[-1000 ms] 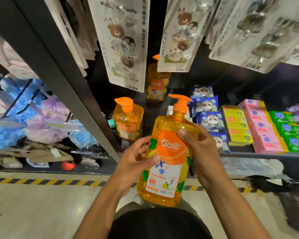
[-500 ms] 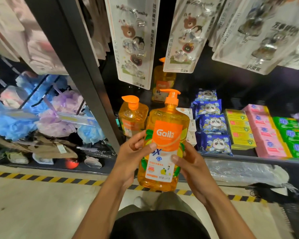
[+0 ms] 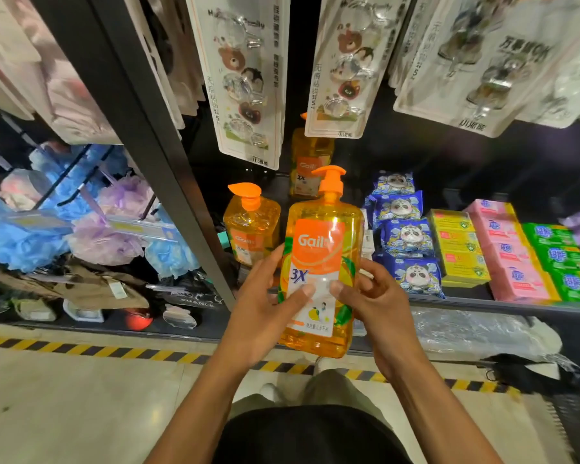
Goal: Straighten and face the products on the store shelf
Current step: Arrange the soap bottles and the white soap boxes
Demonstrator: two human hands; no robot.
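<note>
Left hand [image 3: 265, 309] and right hand [image 3: 375, 303]: both uncovered. Left forearm [image 3: 208, 396] and right forearm [image 3: 426, 396]: bare from the wrist down to the lower frame edge. Thumbnails [image 3: 308, 289]: cut short and plain on both hands.

Torso: black top [image 3: 312, 437] of plain matte fabric, seen from above at lower centre.

Legs: olive-green legwear [image 3: 335, 385] shows just past the hem of the top. Whether it is trousers or shorts cannot be determined.

Feet: whitish footwear [image 3: 269, 392] shows beside the legwear. It is partly hidden and too blurred for detail.
</note>
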